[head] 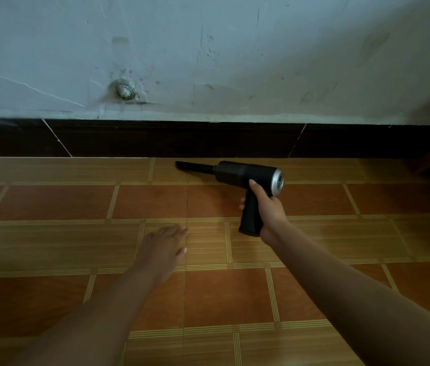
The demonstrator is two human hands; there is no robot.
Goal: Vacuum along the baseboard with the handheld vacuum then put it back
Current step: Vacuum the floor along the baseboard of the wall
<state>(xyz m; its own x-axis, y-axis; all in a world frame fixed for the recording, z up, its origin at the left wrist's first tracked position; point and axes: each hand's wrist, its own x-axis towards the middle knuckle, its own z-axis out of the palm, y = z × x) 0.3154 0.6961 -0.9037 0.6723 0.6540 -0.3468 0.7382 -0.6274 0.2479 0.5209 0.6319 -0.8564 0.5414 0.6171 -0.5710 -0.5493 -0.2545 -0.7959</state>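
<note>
Black handheld vacuum (245,174) | gripped by right hand (268,207) | nozzle beside baseboard (155,140)

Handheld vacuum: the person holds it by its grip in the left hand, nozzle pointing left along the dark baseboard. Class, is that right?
No. The head view shows the right hand, not the left, holding the handheld vacuum by its grip; the left hand is open near the floor. The nozzle does point left along the dark baseboard.

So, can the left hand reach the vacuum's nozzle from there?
Probably yes: the left hand is open and holds nothing, and only bare tiles lie between it and the nozzle by the baseboard.
</note>
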